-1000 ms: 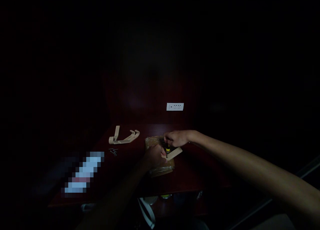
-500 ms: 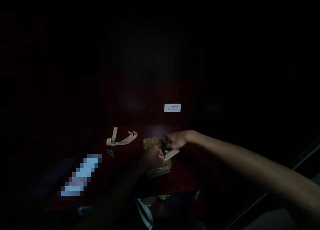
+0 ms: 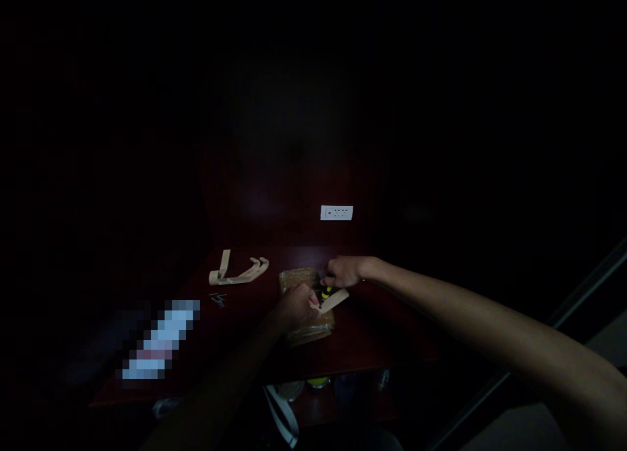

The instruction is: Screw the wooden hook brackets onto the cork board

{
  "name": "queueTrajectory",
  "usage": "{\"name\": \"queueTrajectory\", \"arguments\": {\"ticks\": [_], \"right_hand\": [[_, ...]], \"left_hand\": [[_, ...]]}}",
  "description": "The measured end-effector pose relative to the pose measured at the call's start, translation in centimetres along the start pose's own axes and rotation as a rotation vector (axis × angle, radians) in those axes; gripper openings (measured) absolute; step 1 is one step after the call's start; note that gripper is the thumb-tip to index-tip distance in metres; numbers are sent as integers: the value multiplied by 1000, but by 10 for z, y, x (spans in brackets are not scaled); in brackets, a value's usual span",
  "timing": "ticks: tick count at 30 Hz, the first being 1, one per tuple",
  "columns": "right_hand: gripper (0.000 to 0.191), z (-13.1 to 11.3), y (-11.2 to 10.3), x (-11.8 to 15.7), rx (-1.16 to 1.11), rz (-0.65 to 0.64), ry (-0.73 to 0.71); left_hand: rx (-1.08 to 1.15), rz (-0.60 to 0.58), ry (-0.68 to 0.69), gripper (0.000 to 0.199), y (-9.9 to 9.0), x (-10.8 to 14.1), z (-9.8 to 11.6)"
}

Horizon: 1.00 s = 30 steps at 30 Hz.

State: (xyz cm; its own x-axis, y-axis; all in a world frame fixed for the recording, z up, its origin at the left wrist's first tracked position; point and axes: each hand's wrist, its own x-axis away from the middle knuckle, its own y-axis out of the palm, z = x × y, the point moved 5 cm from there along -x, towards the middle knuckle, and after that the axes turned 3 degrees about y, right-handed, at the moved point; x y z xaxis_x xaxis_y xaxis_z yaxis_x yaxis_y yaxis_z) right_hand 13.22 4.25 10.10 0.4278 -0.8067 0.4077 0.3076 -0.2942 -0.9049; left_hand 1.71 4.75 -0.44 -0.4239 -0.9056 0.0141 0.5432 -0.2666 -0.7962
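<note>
"While the right hand (image 3: 344, 271) grips a yellow-and-black screwdriver (image 3: 326, 293), what's the left hand (image 3: 298, 305) doing?"
"Fingers closed on pale wooden piece (image 3: 336, 300), over plastic-wrapped package (image 3: 323, 325); screws (image 3: 218, 299) lie off left"

A flat, pale wooden strip with a rounded free end (image 3: 337, 299) lies at a slant over a brown, box-shaped package in shiny clear wrapping (image 3: 298, 276). The strip's visible part runs up and to the right, its end reaching past the package's right edge; its other end is covered from view. A slim hand tool with a black and yellow handle (image 3: 326, 292) stands tilted above the strip, its top leaning right and its lower end at the strip's near portion. Whether the tip touches a screw is too dark to tell. The package lies flat on the dark red tabletop (image 3: 377, 340), its middle partly hidden.
</note>
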Motion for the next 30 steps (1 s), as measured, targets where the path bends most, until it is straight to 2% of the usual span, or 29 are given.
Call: {"name": "queueTrajectory", "arguments": {"ticks": [4,11,16,21,25,30], "right_hand": [[44,5,4,2,-107,-38,0],[33,3,1,2,-119,47,-123],[43,-4,-3,-4,-64,14,-56],[43,-4,-6,-15,-50,-17,15],[39,-1,-6,-11,-132,-64,-56],[34,2,-6,-5,-167,-6,-110]], "left_hand": [[-1,5,-5,26,-2,2,1],[5,19,13,25,-2,5,4],[-4,10,9,24,-1,1,4],[6,6,-7,24,2,-1,1],[0,17,-2,29,3,-2,-2],[-3,16,30,28,3,-1,1]]}}
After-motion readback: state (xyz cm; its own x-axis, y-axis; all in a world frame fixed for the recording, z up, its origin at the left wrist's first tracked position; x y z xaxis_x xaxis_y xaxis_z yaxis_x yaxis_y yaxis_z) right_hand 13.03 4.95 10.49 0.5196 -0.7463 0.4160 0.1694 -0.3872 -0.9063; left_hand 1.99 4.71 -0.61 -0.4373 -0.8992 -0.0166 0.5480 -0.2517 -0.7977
